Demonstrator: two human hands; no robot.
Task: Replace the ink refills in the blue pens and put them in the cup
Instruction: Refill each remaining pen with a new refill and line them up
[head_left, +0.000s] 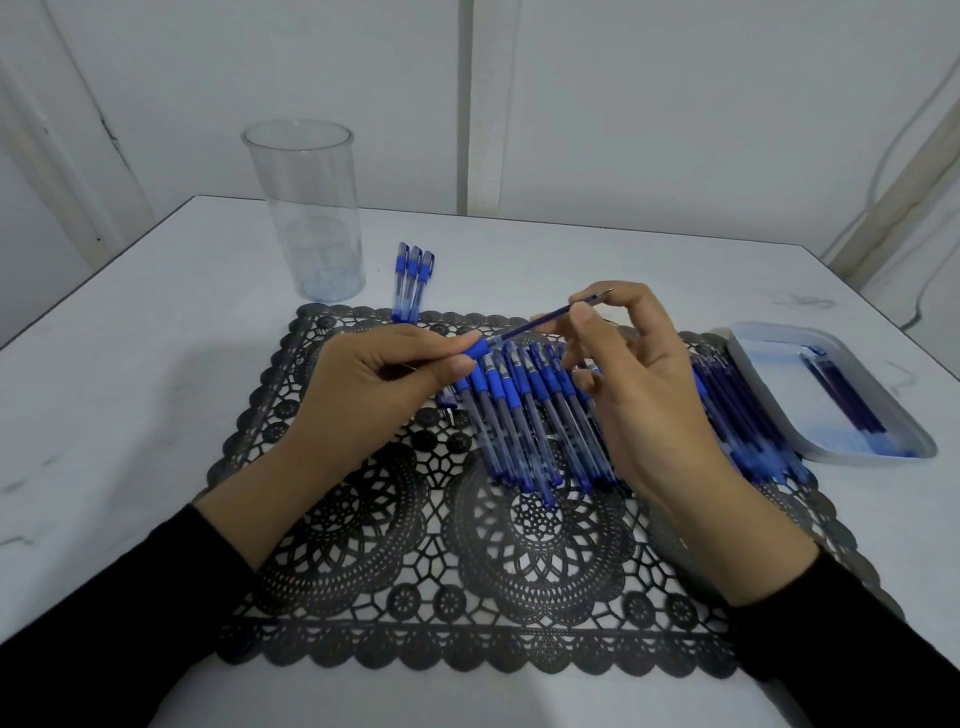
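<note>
My left hand (363, 384) grips a blue pen barrel (480, 347) by its rubber grip, above the black lace mat (415, 545). A thin blue ink refill (545, 318) sticks out of the barrel toward the upper right, and my right hand (639, 384) pinches it near its metal tip. Under my hands a row of several blue pens (524, 415) lies on the mat. More refills (748, 415) lie at the mat's right edge, partly hidden by my right hand. A tall clear plastic cup (311, 208) stands upright at the back left with nothing in it.
Three capped blue pens (413, 278) lie side by side on the white table (130, 389), just right of the cup. A light oval tray (909, 431) at the right holds a few dark refills (841, 389). A wall is close behind the table.
</note>
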